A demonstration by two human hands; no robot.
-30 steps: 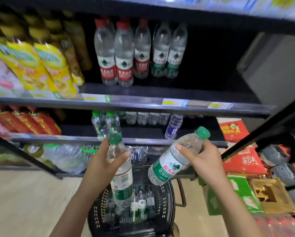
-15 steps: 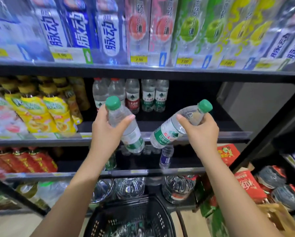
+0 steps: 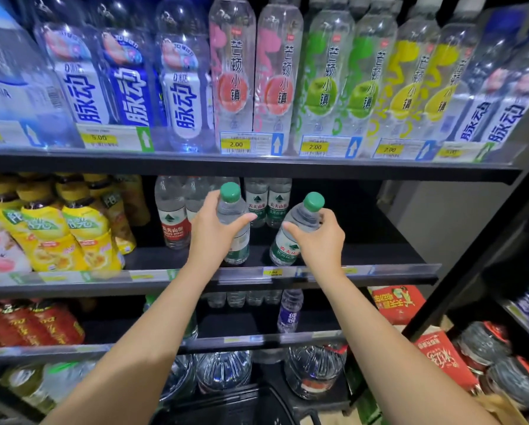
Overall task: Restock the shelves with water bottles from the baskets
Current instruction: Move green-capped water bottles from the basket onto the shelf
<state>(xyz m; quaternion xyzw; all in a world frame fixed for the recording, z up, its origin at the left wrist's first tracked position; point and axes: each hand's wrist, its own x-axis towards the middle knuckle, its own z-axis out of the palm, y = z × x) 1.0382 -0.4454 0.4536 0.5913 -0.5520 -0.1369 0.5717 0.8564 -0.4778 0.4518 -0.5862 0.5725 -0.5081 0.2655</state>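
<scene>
Mid-frame, on the middle shelf (image 3: 379, 256): left hand (image 3: 209, 237) grips one green-capped bottle (image 3: 234, 231), right hand (image 3: 321, 240) grips another (image 3: 291, 237) (tilted). Placing step; bases probably touching down. Next: straighten, release.

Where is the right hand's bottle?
Head view, centre-right: the right bottle, tilted at the middle shelf's front, in the right hand, beside the left bottle.

The left bottle (image 3: 240, 243) and right bottle (image 3: 283, 251) are clear, glossy, smooth plastic; the shelf (image 3: 379, 246) looks matt metal. Its price strip (image 3: 395, 269) is glossy plastic
</scene>
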